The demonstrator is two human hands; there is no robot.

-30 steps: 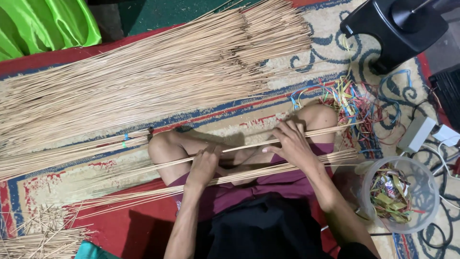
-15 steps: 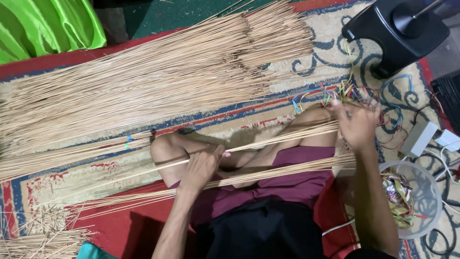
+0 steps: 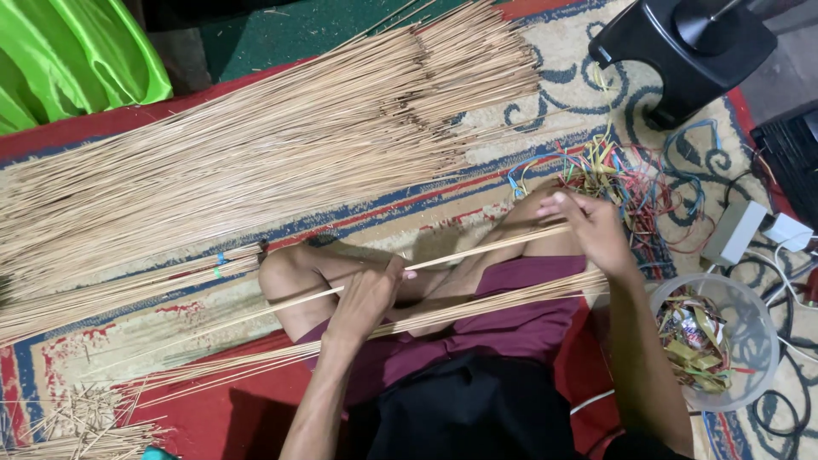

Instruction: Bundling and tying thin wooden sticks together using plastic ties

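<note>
Currently, both hands, left (image 3: 368,298) and right (image 3: 592,228), pinch one thin stick (image 3: 477,253) above the lap. Clear round tub (image 3: 750,315) at right holds coloured wrappers (image 3: 690,341).

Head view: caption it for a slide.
Seated person's left hand and right hand hold one thin stick over crossed legs.

Even, soft indoor light, faint shadows under the legs, slight motion blur, mild edge distortion.
</note>
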